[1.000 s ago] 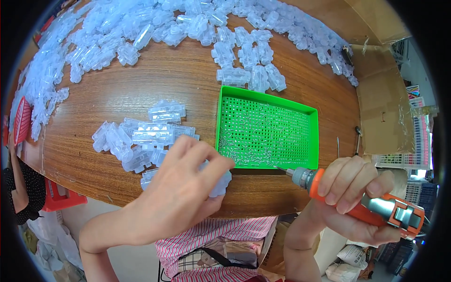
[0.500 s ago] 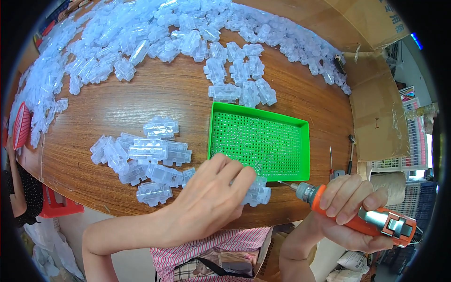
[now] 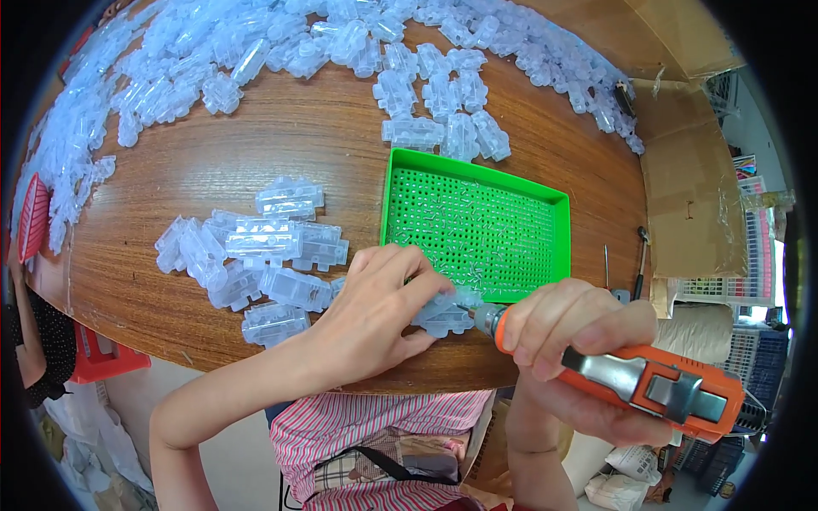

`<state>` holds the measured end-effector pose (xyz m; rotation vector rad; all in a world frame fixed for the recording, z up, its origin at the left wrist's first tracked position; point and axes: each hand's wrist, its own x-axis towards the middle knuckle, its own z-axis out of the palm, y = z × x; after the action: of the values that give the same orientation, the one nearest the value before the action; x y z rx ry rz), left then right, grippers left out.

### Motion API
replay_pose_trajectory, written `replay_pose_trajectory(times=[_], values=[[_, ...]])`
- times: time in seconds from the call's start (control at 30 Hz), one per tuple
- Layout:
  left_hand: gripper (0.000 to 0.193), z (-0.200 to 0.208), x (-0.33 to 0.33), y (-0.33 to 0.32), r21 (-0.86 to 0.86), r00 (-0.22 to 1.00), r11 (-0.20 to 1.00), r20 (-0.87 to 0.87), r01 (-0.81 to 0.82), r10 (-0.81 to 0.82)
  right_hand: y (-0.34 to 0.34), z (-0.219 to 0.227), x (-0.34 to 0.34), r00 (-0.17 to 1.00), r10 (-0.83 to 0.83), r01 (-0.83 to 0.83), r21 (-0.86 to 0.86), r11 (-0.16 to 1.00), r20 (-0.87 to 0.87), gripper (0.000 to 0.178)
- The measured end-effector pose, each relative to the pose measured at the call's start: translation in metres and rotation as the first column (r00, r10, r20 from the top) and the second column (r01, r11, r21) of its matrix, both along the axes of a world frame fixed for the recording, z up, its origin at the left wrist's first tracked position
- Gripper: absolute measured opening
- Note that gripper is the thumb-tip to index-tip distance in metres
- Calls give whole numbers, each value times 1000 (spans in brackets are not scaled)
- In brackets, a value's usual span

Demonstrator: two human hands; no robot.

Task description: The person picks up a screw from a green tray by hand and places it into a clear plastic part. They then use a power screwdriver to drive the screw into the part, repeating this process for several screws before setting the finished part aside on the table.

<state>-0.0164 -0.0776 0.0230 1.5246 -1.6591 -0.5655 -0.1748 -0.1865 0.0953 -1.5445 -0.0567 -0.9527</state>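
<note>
My left hand (image 3: 375,302) is closed on a clear plastic housing (image 3: 445,317) at the table's near edge, just in front of the green tray. An orange power screwdriver (image 3: 626,368) fills my right hand (image 3: 567,341), whose fingers wrap round its body. The bit end of the screwdriver meets the right side of that housing; the exact contact is too small to make out. Small silvery screws lie in the perforated green tray (image 3: 564,247). Several more clear housings (image 3: 264,238) lie in a loose group left of my left hand.
A large heap of clear housings (image 3: 281,38) covers the table's far side, and a smaller cluster (image 3: 443,94) lies behind the tray. Cardboard (image 3: 694,204) stands at the right, near two thin hand tools (image 3: 641,264). At far left are a red basket (image 3: 34,217) and another person's arm (image 3: 30,332).
The screwdriver has moved left and its bit has come to the housing. My left hand has shifted slightly, still on the housing. The view has tilted slightly, so the tray appears higher.
</note>
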Motion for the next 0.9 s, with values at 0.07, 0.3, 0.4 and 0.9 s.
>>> replay_pose_trajectory(times=[0.07, 0.3, 0.4, 0.9], values=[[45, -1, 1, 0, -2, 1000, 1000, -9, 3, -3, 0, -3, 2, 1000, 3, -3, 7, 1000, -30, 79], [45, -5, 0, 1, -23, 1000, 1000, -30, 8, -9, -6, -15, 12, 993, 114, -114, -59, 992, -13, 80], [46, -6, -1, 0, -44, 999, 999, -44, 17, -18, -5, -16, 11, 993, 114, -116, -97, 989, -21, 80], [50, 35, 28, 22, -77, 938, 954, 172, -291, 300, -4, 26, 6, 977, -49, 13, 173, 985, 205, 67]])
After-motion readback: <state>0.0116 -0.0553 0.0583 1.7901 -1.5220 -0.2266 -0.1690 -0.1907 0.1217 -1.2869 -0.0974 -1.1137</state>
